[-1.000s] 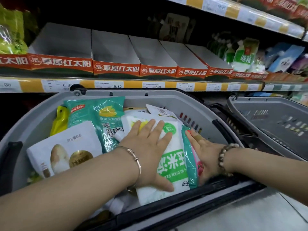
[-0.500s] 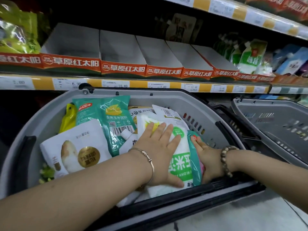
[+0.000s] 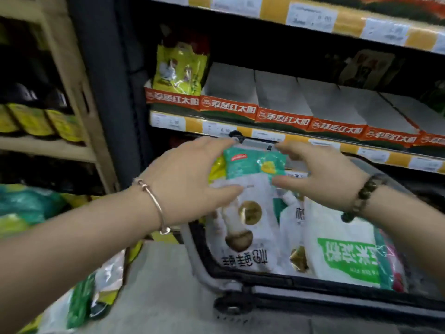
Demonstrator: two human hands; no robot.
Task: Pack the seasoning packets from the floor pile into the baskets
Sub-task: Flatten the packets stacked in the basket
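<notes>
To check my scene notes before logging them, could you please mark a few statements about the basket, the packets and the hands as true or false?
1. The grey plastic basket holds several packets. True.
2. The white packet with a mushroom picture lies on the floor. False: it lies inside the basket.
3. The right hand grips the white packet with a green label. False: its fingers are spread open, up by the teal packet.
4. The left hand is open beside the teal packet with a yellow picture. True.
5. Loose packets lie on the floor left of the basket. True.
</notes>
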